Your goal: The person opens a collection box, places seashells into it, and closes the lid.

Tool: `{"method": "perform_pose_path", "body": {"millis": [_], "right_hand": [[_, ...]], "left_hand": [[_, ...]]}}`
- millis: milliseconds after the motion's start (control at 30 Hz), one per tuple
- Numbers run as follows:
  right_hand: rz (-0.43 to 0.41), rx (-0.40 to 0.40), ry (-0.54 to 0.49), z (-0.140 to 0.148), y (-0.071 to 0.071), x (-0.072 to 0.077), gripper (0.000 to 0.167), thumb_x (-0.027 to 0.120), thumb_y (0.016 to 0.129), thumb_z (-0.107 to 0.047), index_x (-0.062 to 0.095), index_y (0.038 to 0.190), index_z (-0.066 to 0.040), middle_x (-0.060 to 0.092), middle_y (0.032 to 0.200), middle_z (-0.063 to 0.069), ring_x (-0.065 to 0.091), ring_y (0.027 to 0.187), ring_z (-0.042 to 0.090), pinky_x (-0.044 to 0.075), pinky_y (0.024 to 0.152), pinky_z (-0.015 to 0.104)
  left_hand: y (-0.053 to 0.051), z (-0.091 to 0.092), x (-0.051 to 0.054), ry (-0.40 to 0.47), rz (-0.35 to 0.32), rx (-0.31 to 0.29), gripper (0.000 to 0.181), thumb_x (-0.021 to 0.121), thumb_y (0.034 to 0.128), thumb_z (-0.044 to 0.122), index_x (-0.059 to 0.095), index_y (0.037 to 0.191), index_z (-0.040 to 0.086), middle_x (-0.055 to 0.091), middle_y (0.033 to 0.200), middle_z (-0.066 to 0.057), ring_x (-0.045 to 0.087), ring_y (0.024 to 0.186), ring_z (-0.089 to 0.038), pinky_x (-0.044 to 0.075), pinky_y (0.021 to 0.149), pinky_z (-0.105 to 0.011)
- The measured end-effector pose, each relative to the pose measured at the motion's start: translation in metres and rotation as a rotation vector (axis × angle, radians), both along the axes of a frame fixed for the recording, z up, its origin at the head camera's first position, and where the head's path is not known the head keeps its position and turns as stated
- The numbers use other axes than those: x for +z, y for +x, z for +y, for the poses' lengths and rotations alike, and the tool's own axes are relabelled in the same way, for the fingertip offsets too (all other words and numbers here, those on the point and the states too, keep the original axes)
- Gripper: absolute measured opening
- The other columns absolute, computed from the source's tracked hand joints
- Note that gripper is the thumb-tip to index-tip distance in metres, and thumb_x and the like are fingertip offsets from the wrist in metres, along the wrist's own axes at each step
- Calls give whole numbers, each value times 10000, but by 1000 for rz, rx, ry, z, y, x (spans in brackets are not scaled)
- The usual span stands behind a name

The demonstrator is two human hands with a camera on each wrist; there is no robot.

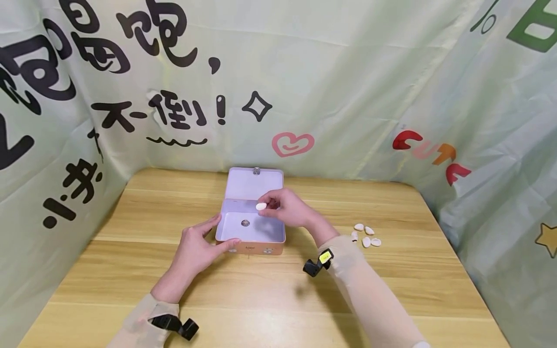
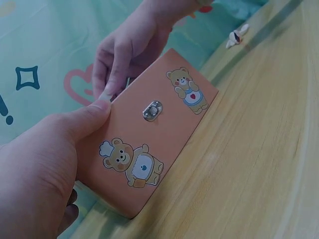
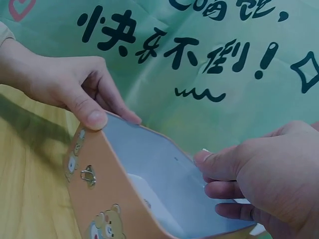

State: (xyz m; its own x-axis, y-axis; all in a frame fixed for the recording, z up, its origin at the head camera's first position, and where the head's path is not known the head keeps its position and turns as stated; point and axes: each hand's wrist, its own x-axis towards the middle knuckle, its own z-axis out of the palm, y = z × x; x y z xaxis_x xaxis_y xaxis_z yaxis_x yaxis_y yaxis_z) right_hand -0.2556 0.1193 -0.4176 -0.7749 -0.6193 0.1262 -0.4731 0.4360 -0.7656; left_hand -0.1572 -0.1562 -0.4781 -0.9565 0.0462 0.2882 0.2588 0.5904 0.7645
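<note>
A hinged tin box point(image 1: 258, 248), orange outside and pale lilac inside, stands with its lid point(image 1: 254, 184) raised at the back. My left hand point(image 1: 197, 249) holds its left front corner, thumb on the front rim and fingers along the left side. Over the box, my right hand point(image 1: 292, 209) pinches a small white shell-like piece point(image 1: 260, 206) between thumb and fingers. In the left wrist view, bear pictures and a metal clasp point(image 2: 152, 110) show on the box front. A small round metallic-looking spot point(image 1: 245, 223) appears on the box floor; what it is I cannot tell.
Several similar white pieces point(image 1: 366, 241) lie on the wooden table point(image 1: 270, 309), right of the box beyond my right forearm. A printed cloth point(image 1: 339, 96) hangs behind the table and along both sides.
</note>
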Motion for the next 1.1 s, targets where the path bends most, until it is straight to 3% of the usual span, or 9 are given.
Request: {"method": "perform_pose_path", "body": {"millis": [233,367,600,933,1100], "right_hand": [[-6,37,36,-14,-1,-6,187,819,951,-101,775,1118,-29,702,887,-17,620,793,125,536,732,254],[8,62,45,-20,-1,-5,189,820,948,-97,771,1111,-16,694,874,-11,603,768,118,517,705,245],[12,107,53,-30,-1,-6,172,816,947,-74,772,1101,-14,734,911,-5,638,785,96,541,738,233],[-4,104,67,-33,-1,-10,170,833,940,-113,769,1081,-44,732,913,-19,655,791,111,560,754,249],[11,104,96,-34,0,-10,251,832,944,-126,750,1146,-1,747,1004,46,689,902,165,576,840,268]], "left_hand": [[1,-1,0,-3,5,0,994,908,724,650,634,1415,-10,627,1417,-117,582,1319,-345,523,1045,-532],[0,-1,-1,-3,15,-2,962,935,733,595,634,1413,-15,627,1410,-137,585,1314,-340,554,1013,-518],[0,-1,-1,0,29,-8,945,944,736,573,642,1402,-26,635,1402,-134,632,1254,-302,583,934,-476],[-1,-1,-1,14,34,-18,926,953,744,545,643,1402,-28,633,1406,-130,592,1305,-340,536,1028,-530],[0,-1,-1,10,38,-15,896,972,745,490,646,1397,-33,637,1401,-130,597,1303,-343,531,1036,-532]]}}
